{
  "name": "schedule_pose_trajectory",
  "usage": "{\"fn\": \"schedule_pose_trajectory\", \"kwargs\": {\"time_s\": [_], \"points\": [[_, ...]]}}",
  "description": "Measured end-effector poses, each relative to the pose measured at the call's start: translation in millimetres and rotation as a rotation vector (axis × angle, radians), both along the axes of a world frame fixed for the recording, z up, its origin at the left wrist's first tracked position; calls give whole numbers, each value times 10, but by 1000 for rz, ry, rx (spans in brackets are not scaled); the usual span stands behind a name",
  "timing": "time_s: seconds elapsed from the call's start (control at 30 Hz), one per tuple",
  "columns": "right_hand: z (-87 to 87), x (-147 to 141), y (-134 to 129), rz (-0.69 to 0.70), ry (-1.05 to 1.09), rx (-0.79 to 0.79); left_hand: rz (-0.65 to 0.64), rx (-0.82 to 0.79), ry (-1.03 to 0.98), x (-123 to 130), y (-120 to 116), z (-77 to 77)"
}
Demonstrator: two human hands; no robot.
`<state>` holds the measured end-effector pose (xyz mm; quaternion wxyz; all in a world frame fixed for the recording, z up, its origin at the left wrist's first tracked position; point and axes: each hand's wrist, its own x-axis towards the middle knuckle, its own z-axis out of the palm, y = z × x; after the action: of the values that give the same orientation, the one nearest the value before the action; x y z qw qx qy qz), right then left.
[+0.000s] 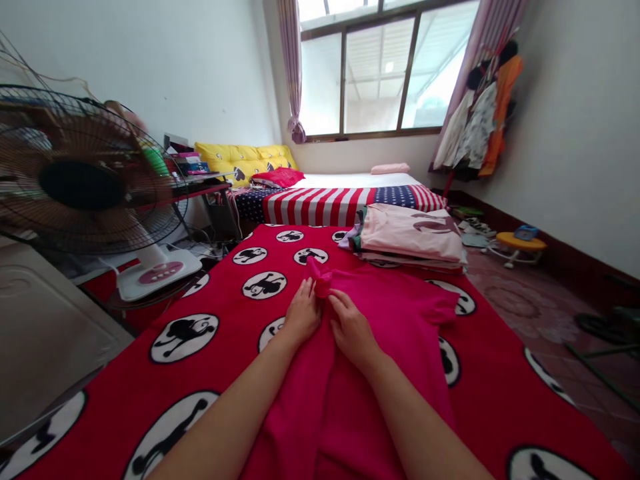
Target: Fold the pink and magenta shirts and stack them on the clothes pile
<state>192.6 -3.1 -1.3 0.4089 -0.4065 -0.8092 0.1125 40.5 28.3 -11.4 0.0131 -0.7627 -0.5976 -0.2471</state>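
Observation:
A bright pink shirt lies spread on a red blanket with black-and-white round prints. Its left part is folded inward, and one sleeve reaches out to the right. My left hand grips the cloth near the collar, fingers closed on it. Close beside it, my right hand holds the collar area between thumb and fingers. Cloth is bunched up between the two hands. Beyond the shirt sits a stack of folded clothes, with a pale pink shirt on top.
A fan on a white base stands at the left, by a desk with boxes. Behind are a second bed and a yellow cushion. Clothes hang at the right wall, above a small yellow stool.

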Motion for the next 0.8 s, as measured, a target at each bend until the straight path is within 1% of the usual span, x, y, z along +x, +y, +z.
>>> {"fn": "schedule_pose_trajectory", "kwargs": {"time_s": [0.1, 0.13, 0.2, 0.27, 0.33, 0.47, 0.53, 0.6, 0.67, 0.73, 0.8], "points": [[-43, 46, 50, -274, 211, -44, 33, -64, 94, 28, -11, 17], [-59, 67, 70, -352, 243, -66, 48, -82, 124, 36, -19, 29], [-89, 112, 106, -444, 243, -111, 77, -111, 169, 50, -36, 52], [-97, 152, 123, -477, 182, -143, 108, -136, 194, 60, -51, 69], [-67, 183, 112, -484, 75, -175, 144, -158, 202, 68, -63, 75], [68, 245, 37, -548, -133, -279, 193, -170, 199, 84, -77, 72], [112, 284, 12, -557, -175, -317, 192, -165, 193, 86, -82, 66], [110, 326, 18, -544, -131, -324, 190, -161, 179, 84, -85, 60], [77, 367, 65, -549, -18, -309, 188, -156, 159, 79, -90, 54], [44, 406, 160, -568, 78, -296, 182, -155, 137, 77, -95, 52], [40, 435, 301, -583, 90, -304, 172, -160, 118, 76, -98, 56]]}}
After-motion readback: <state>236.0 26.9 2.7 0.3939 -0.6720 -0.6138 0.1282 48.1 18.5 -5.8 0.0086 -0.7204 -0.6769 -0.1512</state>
